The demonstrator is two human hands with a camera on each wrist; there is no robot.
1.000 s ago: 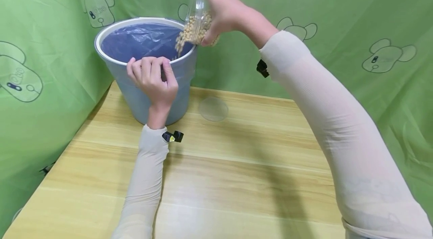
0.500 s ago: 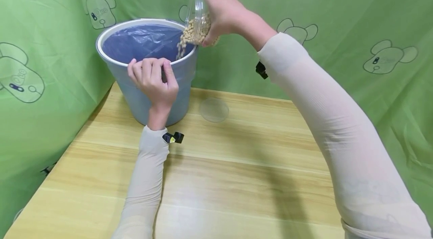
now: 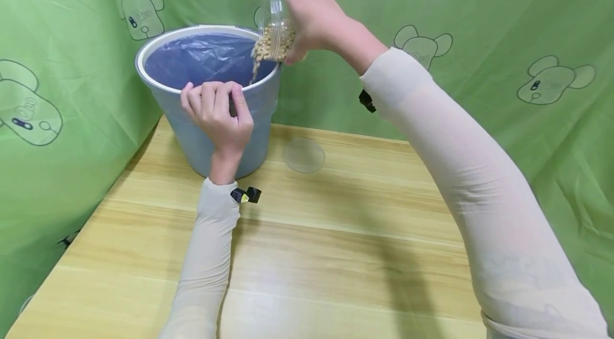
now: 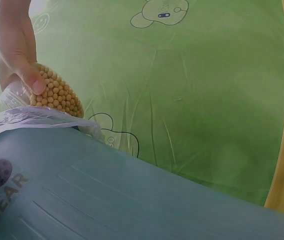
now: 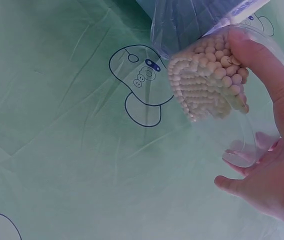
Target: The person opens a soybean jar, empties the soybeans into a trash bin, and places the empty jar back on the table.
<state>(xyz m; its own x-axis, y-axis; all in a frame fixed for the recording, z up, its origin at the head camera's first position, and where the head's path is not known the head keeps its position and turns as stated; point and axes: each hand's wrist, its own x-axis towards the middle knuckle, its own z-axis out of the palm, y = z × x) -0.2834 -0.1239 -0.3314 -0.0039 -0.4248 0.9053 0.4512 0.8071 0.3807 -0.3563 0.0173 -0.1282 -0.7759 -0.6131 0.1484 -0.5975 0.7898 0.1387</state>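
My left hand (image 3: 218,112) grips the near rim of a blue-grey trash can (image 3: 170,107), its fingers curled over the white edge. A bluish plastic bag (image 3: 192,59) lines the inside. Above the can's right rim, my right hand (image 3: 314,14) holds a clear plastic jar (image 3: 276,6) tipped on its side, mouth toward the can. Pale round soybeans (image 3: 273,43) fill the jar's lower side and fall in a thin stream into the bag. In the right wrist view, thumb and fingers wrap the jar (image 5: 222,145) and many soybeans (image 5: 207,75) remain inside. The can's bottom is hidden.
A clear round lid (image 3: 304,155) lies on the wooden table (image 3: 336,253), right of the can's base. Green curtains (image 3: 479,3) with printed cartoon heads hang behind and to the left. Black wrist cameras sit at both sleeve cuffs.
The right hand and jar have shifted slightly left over the can, and the stream of soybeans looks thinner. The left hand stays on the rim.
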